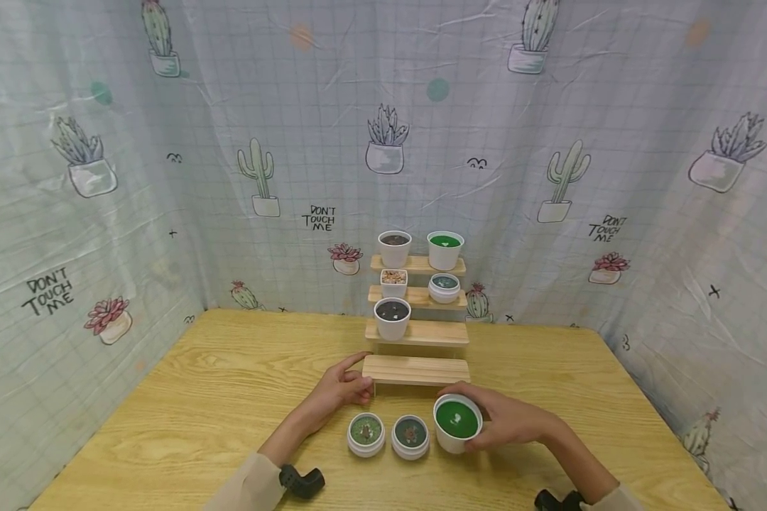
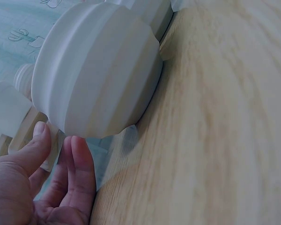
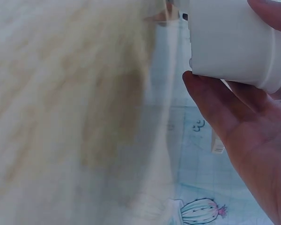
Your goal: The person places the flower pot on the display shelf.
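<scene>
My right hand [image 1: 508, 419] grips a white pot with a green top [image 1: 457, 420], fingers on its far side and thumb on its near side. In the right wrist view a gap shows between that pot's base and the table. My left hand [image 1: 337, 390] holds the left end of the lowest step of a wooden tiered stand [image 1: 415, 369], thumb at the front edge and index finger at the back corner. Between the hands stand two low white pots: a bright green-topped one [image 1: 366, 434] and a dark green-topped one [image 1: 410, 436].
Higher steps carry a dark-topped pot [image 1: 393, 318], a square pot of pebbles [image 1: 393, 282], a low blue-green-topped pot [image 1: 444, 287], a grey-topped pot [image 1: 394, 248] and another green-topped pot [image 1: 445, 250]. A cactus-print curtain [image 1: 332, 106] hangs behind the wooden table [image 1: 230, 397].
</scene>
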`<state>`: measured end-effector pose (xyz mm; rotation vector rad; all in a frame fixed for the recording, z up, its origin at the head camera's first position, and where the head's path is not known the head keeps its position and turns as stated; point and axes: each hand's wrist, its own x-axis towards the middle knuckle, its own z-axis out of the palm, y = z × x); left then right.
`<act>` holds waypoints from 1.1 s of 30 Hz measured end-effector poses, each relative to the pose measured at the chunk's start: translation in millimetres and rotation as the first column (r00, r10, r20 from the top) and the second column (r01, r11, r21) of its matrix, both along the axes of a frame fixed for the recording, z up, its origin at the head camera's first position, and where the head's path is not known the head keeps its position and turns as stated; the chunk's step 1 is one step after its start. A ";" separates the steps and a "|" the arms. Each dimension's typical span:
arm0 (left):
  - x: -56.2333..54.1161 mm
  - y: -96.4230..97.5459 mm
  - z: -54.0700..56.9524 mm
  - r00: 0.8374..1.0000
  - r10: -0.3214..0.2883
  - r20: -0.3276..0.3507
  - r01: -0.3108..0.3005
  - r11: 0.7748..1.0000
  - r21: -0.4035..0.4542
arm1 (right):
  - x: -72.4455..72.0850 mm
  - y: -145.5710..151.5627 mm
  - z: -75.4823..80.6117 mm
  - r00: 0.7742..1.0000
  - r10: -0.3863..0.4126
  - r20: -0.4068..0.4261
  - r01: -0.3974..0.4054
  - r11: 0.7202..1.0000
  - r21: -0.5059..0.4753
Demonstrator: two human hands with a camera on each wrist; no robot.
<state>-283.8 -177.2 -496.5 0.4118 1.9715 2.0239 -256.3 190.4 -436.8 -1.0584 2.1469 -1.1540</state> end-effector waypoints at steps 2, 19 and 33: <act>0.0 0.0 0.0 1.000 0.002 0.002 -0.002 1.000 -0.002 | -1.9 -0.6 2.7 1.000 -0.011 -0.009 0.011 1.000 0.000; 0.6 -0.5 -1.2 1.000 0.005 -0.003 -0.005 1.000 -0.005 | -21.3 -1.3 39.1 0.987 -0.086 -0.133 0.091 0.995 0.029; -1.2 -0.5 -3.6 1.000 0.009 -0.008 -0.009 1.000 -0.008 | -38.5 -6.9 61.0 0.972 -0.145 -0.183 0.149 0.989 0.007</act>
